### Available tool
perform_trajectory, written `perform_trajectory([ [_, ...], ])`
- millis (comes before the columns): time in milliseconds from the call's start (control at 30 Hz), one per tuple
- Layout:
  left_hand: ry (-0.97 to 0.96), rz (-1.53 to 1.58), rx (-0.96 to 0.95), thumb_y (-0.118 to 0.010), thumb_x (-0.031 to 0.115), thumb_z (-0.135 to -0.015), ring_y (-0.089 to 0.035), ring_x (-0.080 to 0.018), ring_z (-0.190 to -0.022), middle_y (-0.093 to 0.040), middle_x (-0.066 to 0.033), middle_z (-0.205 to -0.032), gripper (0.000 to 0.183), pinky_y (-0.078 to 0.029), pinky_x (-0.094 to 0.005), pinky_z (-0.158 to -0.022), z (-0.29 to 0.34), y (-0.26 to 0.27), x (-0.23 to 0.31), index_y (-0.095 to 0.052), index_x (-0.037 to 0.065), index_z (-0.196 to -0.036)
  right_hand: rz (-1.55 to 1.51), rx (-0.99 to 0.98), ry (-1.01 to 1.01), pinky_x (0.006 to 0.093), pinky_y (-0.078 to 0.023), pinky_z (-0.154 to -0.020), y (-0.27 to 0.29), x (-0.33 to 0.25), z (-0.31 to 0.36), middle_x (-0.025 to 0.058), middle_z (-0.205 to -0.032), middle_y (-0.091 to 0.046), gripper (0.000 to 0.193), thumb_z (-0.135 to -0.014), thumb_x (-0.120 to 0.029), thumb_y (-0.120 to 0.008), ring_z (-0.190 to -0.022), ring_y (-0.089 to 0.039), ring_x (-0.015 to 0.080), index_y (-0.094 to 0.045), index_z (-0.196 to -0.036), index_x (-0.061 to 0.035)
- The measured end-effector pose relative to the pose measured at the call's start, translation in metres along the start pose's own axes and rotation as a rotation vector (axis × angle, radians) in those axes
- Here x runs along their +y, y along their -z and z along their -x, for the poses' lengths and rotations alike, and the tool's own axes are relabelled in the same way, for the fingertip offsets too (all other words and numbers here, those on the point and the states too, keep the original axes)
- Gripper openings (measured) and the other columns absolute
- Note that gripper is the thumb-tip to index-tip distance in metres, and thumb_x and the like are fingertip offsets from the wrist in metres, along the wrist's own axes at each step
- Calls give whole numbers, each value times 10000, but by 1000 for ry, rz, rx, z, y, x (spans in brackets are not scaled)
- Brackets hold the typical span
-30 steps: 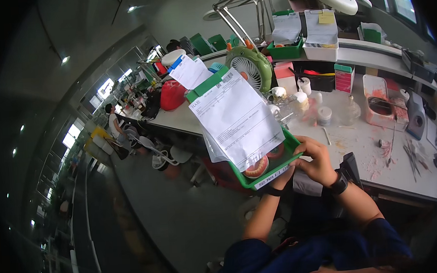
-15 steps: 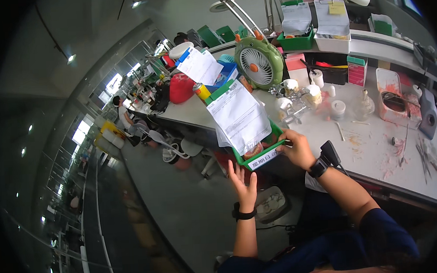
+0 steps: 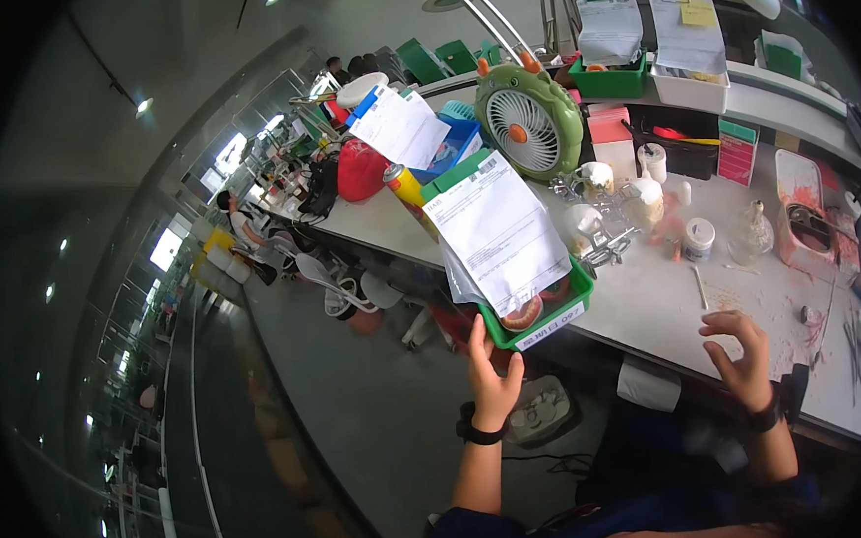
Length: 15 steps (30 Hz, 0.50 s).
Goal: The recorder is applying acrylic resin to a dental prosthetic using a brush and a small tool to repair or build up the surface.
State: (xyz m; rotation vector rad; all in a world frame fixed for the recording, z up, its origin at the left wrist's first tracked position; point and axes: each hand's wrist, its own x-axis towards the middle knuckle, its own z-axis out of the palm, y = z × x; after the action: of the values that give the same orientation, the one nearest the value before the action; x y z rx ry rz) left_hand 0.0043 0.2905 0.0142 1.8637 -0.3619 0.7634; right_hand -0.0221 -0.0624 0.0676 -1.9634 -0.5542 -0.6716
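My left hand [image 3: 494,383] is at the near left corner of a green tray [image 3: 582,294], thumb below its front and fingers along its left side. The tray sits tilted at the bench's front edge, its front overhanging. A clipboard with white printed sheets [image 3: 499,230] leans over it, hiding much of the inside. A round pink-and-tan piece, like a dental model [image 3: 523,315], shows under the paper. My right hand [image 3: 741,356], apart from the tray, hovers empty at the bench's front edge, fingers curved and apart from the thumb. Dark bands circle both wrists.
Metal articulators with white plaster [image 3: 595,224] stand behind the tray, near a green fan [image 3: 528,125] and a yellow can [image 3: 403,185]. White jars [image 3: 699,240], a glass burner [image 3: 750,235] and thin tools [image 3: 857,351] lie rightward. Below is a bin [image 3: 541,412]; a person [image 3: 240,221] sits far left.
My right hand has let go of the tray and moved right. My left hand has come up against the tray's corner. The view has shifted slightly.
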Motion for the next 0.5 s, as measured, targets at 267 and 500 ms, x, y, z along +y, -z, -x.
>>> perform_trajectory([
  [267, -198, -616, -212, -771, 135, -688, -188, -438, -1364, -202, -201, -1497, 192, -211, -511, -1079, -91, 22, 31, -716, 128, -872, 100, 137, -258, 283, -483, -713, 52, 25, 55, 124, -858, -627, 270, -672, 114, -602, -746, -647, 193, -583, -924, 18],
  [500, -147, -906, -738, -811, 193, -580, -73, -430, -1397, -117, -179, -1530, 197, -100, -624, -1064, -118, 3, 47, -709, 129, -736, 162, 99, -217, 296, -478, -709, 47, 21, 48, 122, -813, -633, 213, -672, 103, -618, -741, -637, 218, -585, -857, 3],
])
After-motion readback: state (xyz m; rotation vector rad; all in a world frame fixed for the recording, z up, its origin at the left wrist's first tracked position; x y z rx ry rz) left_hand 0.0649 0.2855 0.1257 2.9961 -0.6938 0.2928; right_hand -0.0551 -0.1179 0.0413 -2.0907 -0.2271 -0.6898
